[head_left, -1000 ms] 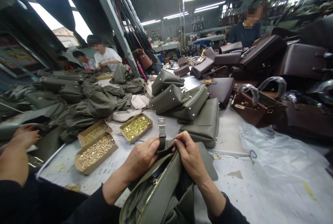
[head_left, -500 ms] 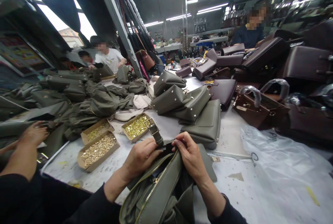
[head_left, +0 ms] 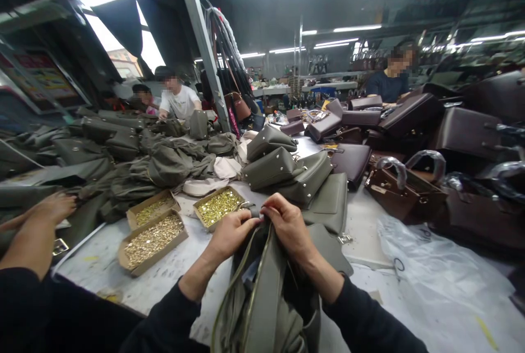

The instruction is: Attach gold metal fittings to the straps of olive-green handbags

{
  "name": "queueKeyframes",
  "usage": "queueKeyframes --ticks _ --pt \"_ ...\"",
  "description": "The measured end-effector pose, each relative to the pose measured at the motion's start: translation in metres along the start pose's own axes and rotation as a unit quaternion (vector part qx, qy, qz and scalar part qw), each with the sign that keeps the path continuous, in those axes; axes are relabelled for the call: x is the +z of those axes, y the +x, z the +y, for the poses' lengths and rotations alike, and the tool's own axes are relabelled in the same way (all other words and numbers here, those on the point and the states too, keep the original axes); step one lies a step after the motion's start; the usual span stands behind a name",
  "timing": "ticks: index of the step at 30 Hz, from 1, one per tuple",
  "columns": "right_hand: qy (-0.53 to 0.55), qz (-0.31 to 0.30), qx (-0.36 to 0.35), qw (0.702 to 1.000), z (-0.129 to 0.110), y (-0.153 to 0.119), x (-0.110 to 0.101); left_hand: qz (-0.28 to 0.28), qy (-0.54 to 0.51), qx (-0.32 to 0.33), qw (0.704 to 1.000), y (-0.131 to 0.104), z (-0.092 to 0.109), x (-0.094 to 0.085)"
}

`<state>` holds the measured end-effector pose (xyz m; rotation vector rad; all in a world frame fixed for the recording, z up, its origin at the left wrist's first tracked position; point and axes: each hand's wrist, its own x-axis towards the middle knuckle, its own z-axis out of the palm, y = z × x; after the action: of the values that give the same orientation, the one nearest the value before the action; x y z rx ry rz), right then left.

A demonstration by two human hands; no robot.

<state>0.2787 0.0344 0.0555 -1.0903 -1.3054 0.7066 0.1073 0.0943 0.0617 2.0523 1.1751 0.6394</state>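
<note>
An olive-green handbag (head_left: 266, 304) stands before me, its long zipper running toward me. My left hand (head_left: 232, 235) is closed, thumb and fingers pinching the far top edge of the bag. From above that hand a bit of buckle (head_left: 245, 206) pokes out, mostly hidden. Close beside it, my right hand (head_left: 287, 226) pinches the same edge, fingertips nearly touching the left thumb. Whether a small part lies between the fingertips I cannot make out. A flap of the bag with a metal clasp (head_left: 344, 238) spreads out right of my right hand.
Cardboard trays of small gold hardware (head_left: 153, 241) and brighter studs (head_left: 218, 206) sit at left. Finished green bags (head_left: 270, 168) are stacked ahead; brown bags (head_left: 404, 186) and plastic sheeting (head_left: 443, 273) lie right. A co-worker's hand (head_left: 57, 208) rests on green material at far left.
My hands have come closer together at the bag's top edge. The buckle strap that stood up by my left hand has tipped down. The view has tilted slightly upward.
</note>
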Motion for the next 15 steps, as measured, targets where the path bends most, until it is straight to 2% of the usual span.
queueKeyframes --ticks 3,5,9,15 --pt "-0.068 -0.069 -0.011 0.995 0.001 -0.022 0.006 0.024 -0.042 -0.023 0.999 0.000 -0.009 0.002" --pt "-0.116 -0.088 -0.010 0.989 0.008 -0.036 0.006 0.040 -0.067 -0.032 0.996 -0.003 -0.015 0.006" --pt "-0.146 -0.084 -0.024 0.985 0.022 -0.050 0.005 0.061 -0.125 -0.055 0.989 -0.009 -0.021 0.018" --pt "-0.173 -0.056 -0.031 0.983 0.027 -0.056 0.010 0.074 -0.177 -0.072 0.979 -0.015 -0.021 0.027"
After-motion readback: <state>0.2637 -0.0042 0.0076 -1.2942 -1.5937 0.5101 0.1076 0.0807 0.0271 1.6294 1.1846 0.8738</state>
